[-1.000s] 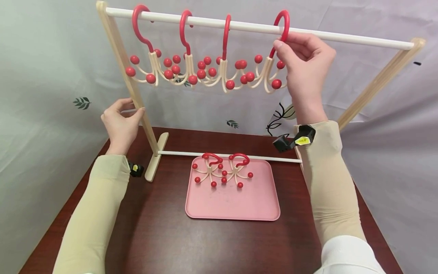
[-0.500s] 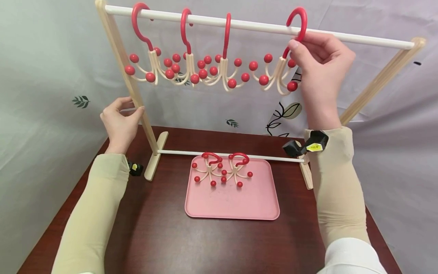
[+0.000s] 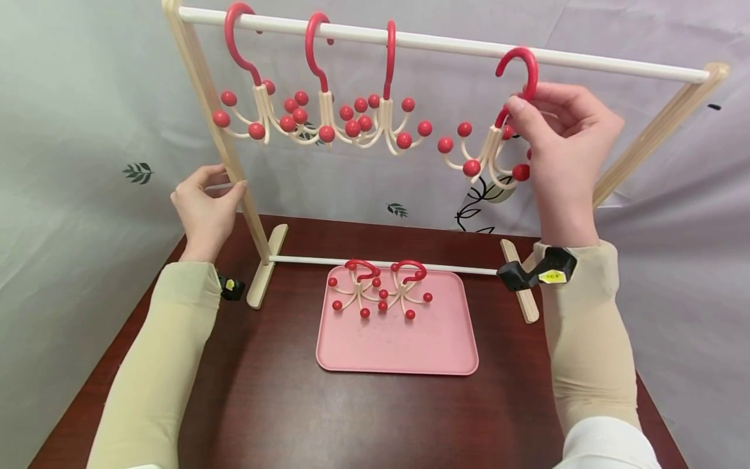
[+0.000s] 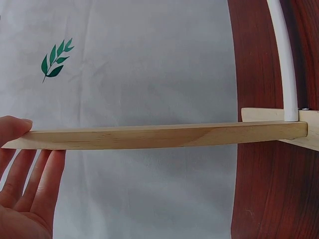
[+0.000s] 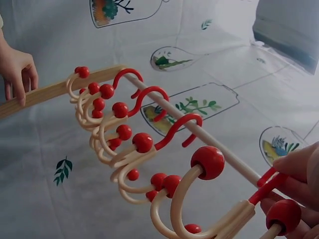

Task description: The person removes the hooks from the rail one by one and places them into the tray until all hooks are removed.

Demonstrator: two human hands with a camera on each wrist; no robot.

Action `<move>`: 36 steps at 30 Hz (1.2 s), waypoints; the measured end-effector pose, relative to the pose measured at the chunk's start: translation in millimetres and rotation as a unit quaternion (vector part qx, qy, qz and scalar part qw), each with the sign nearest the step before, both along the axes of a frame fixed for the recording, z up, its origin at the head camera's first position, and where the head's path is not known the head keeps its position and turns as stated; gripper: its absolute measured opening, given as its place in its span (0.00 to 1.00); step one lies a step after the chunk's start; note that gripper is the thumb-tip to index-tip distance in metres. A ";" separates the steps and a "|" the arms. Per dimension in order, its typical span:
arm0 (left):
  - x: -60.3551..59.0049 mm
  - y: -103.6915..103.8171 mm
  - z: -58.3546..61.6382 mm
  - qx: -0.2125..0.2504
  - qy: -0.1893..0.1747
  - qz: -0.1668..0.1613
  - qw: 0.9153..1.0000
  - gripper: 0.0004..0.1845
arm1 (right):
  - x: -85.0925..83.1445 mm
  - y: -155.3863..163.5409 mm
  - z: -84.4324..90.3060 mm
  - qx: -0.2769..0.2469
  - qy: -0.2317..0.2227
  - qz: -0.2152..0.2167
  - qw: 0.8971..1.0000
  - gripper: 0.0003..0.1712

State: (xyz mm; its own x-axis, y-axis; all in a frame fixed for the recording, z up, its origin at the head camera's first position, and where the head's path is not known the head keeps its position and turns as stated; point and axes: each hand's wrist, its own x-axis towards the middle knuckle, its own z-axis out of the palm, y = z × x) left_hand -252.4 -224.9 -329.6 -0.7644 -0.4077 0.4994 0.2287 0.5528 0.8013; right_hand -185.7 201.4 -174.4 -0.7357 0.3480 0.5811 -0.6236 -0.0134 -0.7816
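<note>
My right hand (image 3: 571,140) pinches the red hook of a multi-armed hanger (image 3: 489,153) with a pale body and red ball tips. Its hook is in front of the white bar (image 3: 445,43), the tip showing below the bar. Three like hangers hang from that bar: one on the left (image 3: 262,107), one beside it (image 3: 324,111) and one near the middle (image 3: 385,114). My left hand (image 3: 205,205) holds the left wooden post (image 3: 202,85) between thumb and fingers, also seen in the left wrist view, where the post (image 4: 149,137) lies across the picture.
On the dark red table (image 3: 351,423) lies a pink tray (image 3: 404,352) bearing two more hangers, one to the left (image 3: 359,293) and one to the right (image 3: 403,294). A lower white rod (image 3: 310,261) runs behind it. The right post (image 3: 662,130) stands beyond my right hand.
My right hand has moved right and then down with the pinched hanger, whose hook has come off the bar. The left hand stays on the post.
</note>
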 end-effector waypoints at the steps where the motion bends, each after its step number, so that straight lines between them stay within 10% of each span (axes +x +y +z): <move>1: -0.1 -0.1 -0.2 0.000 0.000 0.000 1.000 0.19 | 0.7 1.6 -2.9 0.002 -0.004 0.001 1.000 0.15; 26: 0.4 -0.4 -2.9 -0.001 0.004 0.003 1.000 0.19 | 0.0 41.0 -97.1 0.079 -0.064 0.002 0.995 0.15; 36: 0.9 -1.3 -2.3 -0.004 0.005 0.007 1.000 0.19 | 4.2 44.5 -139.7 0.033 -0.112 0.058 0.991 0.17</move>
